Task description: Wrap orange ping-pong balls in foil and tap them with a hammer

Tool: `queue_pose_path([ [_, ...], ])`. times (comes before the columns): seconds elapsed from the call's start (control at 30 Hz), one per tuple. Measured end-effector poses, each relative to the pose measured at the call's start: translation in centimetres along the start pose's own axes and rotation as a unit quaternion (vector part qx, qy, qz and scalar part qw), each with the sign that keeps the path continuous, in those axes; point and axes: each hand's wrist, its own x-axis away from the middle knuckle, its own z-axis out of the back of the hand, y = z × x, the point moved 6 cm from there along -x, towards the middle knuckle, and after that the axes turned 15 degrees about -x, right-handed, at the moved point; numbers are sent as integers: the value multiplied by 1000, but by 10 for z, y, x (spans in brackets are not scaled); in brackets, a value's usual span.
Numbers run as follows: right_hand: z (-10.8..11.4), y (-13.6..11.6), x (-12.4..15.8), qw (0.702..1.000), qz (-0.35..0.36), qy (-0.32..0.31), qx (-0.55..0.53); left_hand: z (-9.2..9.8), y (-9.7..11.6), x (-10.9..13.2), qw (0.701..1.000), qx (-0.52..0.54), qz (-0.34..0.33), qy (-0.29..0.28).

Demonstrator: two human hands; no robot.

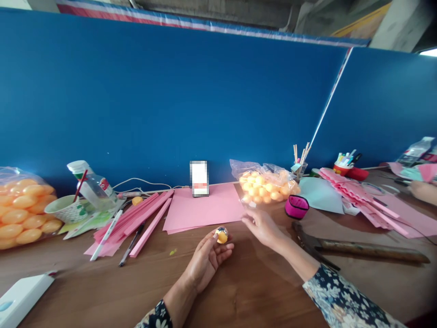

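My left hand (pixel 209 256) is closed on a small yellow ball (pixel 221 235), pinched between thumb and fingers; its upper part shines like metal. To the right, my right hand (pixel 262 227) reaches forward over the table, fingers stretched out and slightly apart, with nothing visible in them. Just beyond its fingertips lies a clear plastic bag (pixel 264 184) of several yellow balls. Pink paper sheets (pixel 205 207) lie flat ahead of both hands. A magenta fabric cuff or small pouch (pixel 297 207) stands right of the bag.
Pink paper strips (pixel 136 218), a white pen (pixel 106 235) and a dark pen (pixel 131 244) lie left. Further left are a paper cup (pixel 66 208), a plastic bottle (pixel 97 187) and a bag of orange balls (pixel 25 212). A wooden-handled tool (pixel 372 251) lies right. A blue partition (pixel 191 100) closes off the back.
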Motion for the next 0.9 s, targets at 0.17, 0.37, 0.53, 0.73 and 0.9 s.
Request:
queue_pose_path([
  [0.17, -22, -28, 7, 985, 22, 15, -172, -1, 1, 1, 1000, 13, 0, 4],
  [0.37, -45, -22, 13, 911, -66, 46, -404, 1, 6, 0, 998, 43, -43, -3],
  [0.53, -58, -7, 20, 815, -136, 59, -561, 7, 9, -2, 997, 49, -63, 23],
  [0.73, -71, -5, 25, 740, -181, 24, -648, 8, 9, -3, 997, 32, -58, 38],
  [0.9, -77, -2, 27, 718, -201, 12, -666, 8, 8, -4, 998, 22, -48, 41],
])
